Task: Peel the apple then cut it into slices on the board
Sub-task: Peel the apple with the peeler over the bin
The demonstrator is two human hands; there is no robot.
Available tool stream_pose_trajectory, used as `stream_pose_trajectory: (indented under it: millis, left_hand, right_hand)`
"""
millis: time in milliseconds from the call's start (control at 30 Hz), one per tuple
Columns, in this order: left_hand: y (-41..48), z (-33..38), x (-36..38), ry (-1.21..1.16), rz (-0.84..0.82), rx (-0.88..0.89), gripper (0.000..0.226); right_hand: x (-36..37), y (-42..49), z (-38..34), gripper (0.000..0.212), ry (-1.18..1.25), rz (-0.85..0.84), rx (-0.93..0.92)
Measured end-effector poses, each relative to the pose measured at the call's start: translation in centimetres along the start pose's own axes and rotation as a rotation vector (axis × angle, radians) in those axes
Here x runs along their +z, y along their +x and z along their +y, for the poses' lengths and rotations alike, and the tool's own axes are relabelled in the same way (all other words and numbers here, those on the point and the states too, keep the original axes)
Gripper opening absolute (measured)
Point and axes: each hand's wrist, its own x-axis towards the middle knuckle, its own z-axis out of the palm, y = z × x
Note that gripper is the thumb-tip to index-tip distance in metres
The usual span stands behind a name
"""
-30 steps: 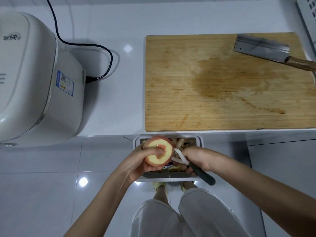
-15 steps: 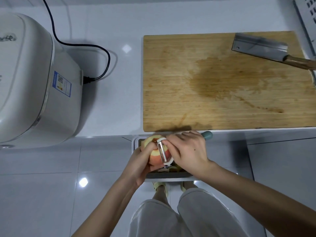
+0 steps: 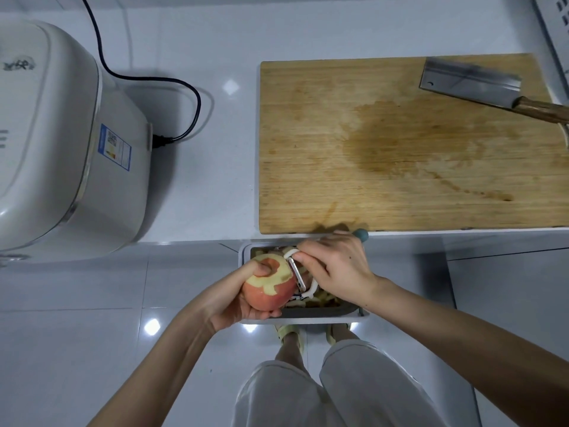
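Apple (image 3: 268, 292), peeled on top with red skin lower down, sits cupped in the left hand (image 3: 229, 303), fingers curled beneath it and thumb pressing its top, over the scrap bin (image 3: 244, 253). The right hand (image 3: 338, 269) grips the peeler (image 3: 298, 274), its blade against the apple's right side. The cleaver (image 3: 468, 81) lies on the board (image 3: 385, 149).

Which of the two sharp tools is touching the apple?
The white peeler in the right hand; its blade lies against the apple. The cleaver just lies on the cutting board.
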Motion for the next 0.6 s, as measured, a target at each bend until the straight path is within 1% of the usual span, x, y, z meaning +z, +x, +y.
stream_pose_trajectory:
  millis: [167, 300, 367, 467, 533, 600]
  left_hand:
    - [-0.1, 0.0, -0.6, -0.041, -0.002, -0.045, 0.066]
    - [-0.2, -0.3, -0.9, -0.051, -0.031, -0.071, 0.075]
    - [-0.5, -0.3, -0.8, -0.065, -0.062, -0.072, 0.08]
    - [-0.8, 0.5, -0.5, -0.096, -0.116, -0.038, 0.091]
    - [-0.6, 0.9, -0.5, -0.068, -0.109, -0.016, 0.095]
    - [-0.4, 1.2, -0.5, -0.008, -0.093, -0.009, 0.088]
  right_hand:
    - [0.3, 0.5, 0.2, 0.035, -0.013, -0.045, -0.016]
    - [0.5, 0.5, 0.1, 0.032, -0.011, -0.069, -0.015]
    - [0.7, 0.1, 0.8, 0.027, -0.04, -0.097, -0.012]
    - [0.8, -0.8, 2.3, 0.025, -0.095, -0.174, 0.068]
    - [1.0, -1.2, 2.5, 0.028, -0.186, -0.221, 0.134]
    - [0.8, -1.0, 2.2, 0.038, -0.265, -0.287, 0.188]
